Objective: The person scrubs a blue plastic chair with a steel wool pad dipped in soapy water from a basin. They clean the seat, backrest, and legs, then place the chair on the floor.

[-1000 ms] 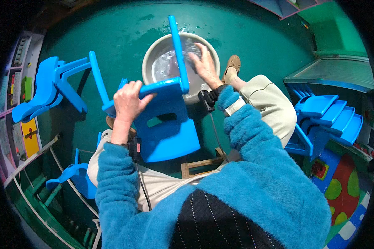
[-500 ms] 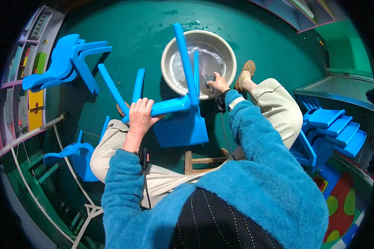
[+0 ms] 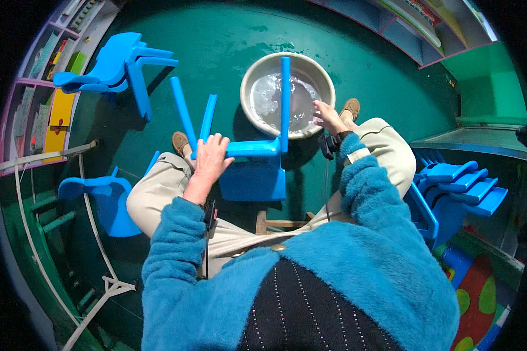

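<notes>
A small blue plastic chair (image 3: pixel 253 184) is tipped over between my knees, its legs pointing up and away from me. My left hand (image 3: pixel 212 157) is closed over the seat edge near the left-hand legs. My right hand (image 3: pixel 329 119) is at the right rim of a round beige basin (image 3: pixel 246 111). Its fingers are apart, and I see nothing in them. Cloudy, sudsy water (image 3: pixel 269 99) lies in the basin. One chair leg (image 3: pixel 285 96) stands up in front of the basin and hides part of it.
Stacked blue chairs (image 3: pixel 108 61) stand at the far left, more (image 3: pixel 459 181) at the right. Another blue chair (image 3: pixel 108 202) is by my left knee, near a white metal frame (image 3: pixel 93 219). Shelves (image 3: pixel 38 82) line the left. Water wets the green floor (image 3: pixel 216 35) beyond the basin.
The dark grey scourer that was in my right hand is out of sight. That hand has moved right, away from the chair leg. The chair has turned slightly, with my left hand still on it.
</notes>
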Tool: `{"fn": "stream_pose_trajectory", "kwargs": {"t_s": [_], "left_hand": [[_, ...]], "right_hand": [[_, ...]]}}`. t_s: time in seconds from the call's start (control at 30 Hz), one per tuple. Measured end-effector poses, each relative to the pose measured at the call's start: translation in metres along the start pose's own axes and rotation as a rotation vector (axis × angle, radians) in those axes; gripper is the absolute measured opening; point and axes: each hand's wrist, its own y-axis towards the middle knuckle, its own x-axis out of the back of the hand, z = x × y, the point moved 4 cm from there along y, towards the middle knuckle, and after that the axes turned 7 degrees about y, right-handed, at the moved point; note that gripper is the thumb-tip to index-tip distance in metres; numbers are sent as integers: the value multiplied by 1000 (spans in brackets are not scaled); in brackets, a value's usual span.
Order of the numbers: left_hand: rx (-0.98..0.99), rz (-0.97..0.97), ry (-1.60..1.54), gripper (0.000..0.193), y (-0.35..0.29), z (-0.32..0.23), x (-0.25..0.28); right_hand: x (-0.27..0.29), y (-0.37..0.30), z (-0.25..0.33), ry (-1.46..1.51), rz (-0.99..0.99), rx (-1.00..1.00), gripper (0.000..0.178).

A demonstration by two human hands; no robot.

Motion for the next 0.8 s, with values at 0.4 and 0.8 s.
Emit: {"fn": "stream_pose_trajectory", "kwargs": {"t_s": [0.4, 0.8], "left_hand": [[218, -415, -2013, 44, -74, 59, 133], [933, -199, -209, 54, -329, 118, 43]], "right_hand": [[-42, -149, 140, 39, 267, 604, 32], [-74, -174, 125, -979, 43, 864, 36]]}}
